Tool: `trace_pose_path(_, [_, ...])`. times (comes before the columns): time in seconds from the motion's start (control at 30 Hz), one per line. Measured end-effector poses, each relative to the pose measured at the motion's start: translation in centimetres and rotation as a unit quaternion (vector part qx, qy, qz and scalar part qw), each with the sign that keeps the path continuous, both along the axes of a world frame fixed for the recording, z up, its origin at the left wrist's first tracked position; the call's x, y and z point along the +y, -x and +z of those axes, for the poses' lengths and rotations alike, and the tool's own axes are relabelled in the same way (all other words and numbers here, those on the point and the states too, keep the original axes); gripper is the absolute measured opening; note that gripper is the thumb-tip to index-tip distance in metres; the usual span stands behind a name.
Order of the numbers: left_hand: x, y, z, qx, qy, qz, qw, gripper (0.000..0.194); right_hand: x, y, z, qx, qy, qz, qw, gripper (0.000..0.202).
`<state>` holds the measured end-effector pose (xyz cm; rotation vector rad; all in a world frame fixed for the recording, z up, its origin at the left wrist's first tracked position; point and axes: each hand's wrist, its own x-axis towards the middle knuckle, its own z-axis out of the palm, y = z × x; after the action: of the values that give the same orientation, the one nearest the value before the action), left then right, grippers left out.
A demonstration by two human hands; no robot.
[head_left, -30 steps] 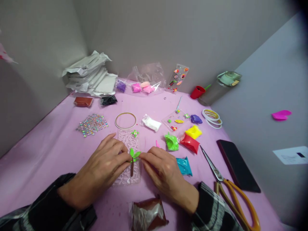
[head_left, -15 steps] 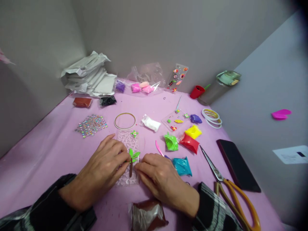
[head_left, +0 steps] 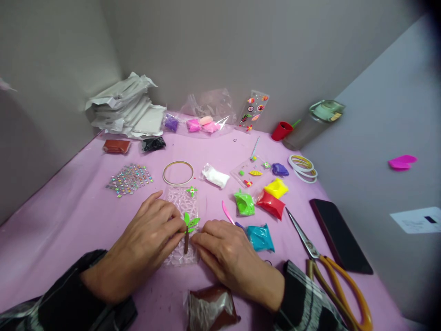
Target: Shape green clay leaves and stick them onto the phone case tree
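Observation:
A clear, ripple-patterned panel [head_left: 172, 202], shaped like a phone case, lies flat between my hands. On it is a clay palm tree: a thin brown trunk [head_left: 186, 243] with green leaves [head_left: 193, 222] at its top. My left hand [head_left: 149, 239] reaches over the panel's left side, thumb and forefinger pinched at the left leaf beside the trunk top. My right hand [head_left: 223, 250] rests at the panel's right edge, fingertips pressed together near the trunk; anything between them is hidden. A small green flower [head_left: 192, 191] sits at the panel's upper right.
Brown clay in plastic [head_left: 213, 309] lies in front. Scissors [head_left: 312, 250], a dark phone [head_left: 339, 236] and teal [head_left: 261, 238], red [head_left: 271, 205] and green [head_left: 244, 204] clay packs lie right. Gems [head_left: 130, 179], a ring [head_left: 178, 173] and white clay [head_left: 215, 176] lie behind; a bottle [head_left: 312, 126] stands back right.
The whole view has shifted very slightly. Both hands keep nearly the same pose by the palm tree, and nothing else has visibly moved.

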<state>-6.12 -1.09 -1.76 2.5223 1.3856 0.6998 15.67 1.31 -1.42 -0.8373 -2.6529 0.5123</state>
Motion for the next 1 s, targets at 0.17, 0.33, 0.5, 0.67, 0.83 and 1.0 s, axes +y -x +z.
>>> trace_pose_path(0.17, [0.1, 0.2, 0.1, 0.002, -0.005, -0.004, 1.0, 0.013, 0.0, 0.0, 0.1, -0.001, 0.0, -0.001, 1.0, 0.02])
trace_pose_path(0.33, [0.2, 0.2, -0.1, 0.001, -0.008, -0.005, 1.0, 0.012, 0.0, 0.0, 0.0, -0.003, 0.005, 0.001, 1.0, 0.02])
trace_pose_path(0.5, [0.2, 0.0, -0.2, 0.001, -0.012, -0.003, 1.0, 0.015, 0.0, -0.1, -0.3, 0.0, 0.0, 0.001, 1.0, 0.02])
trace_pose_path(0.67, [0.1, -0.2, -0.1, 0.004, -0.018, 0.005, 1.0, 0.016, 0.0, -0.1, -0.3, 0.0, -0.005, 0.001, 1.0, 0.019])
trace_pose_path(0.83, [0.1, -0.4, -0.1, 0.014, -0.011, 0.001, 1.0, 0.018, 0.0, -0.1, -0.2, -0.001, -0.005, 0.001, 1.0, 0.02])
trace_pose_path(1.0, [0.2, -0.8, -0.1, 0.017, -0.002, 0.005, 1.0, 0.019, 0.1, 0.0, -0.3, -0.004, -0.009, 0.0, 1.0, 0.021])
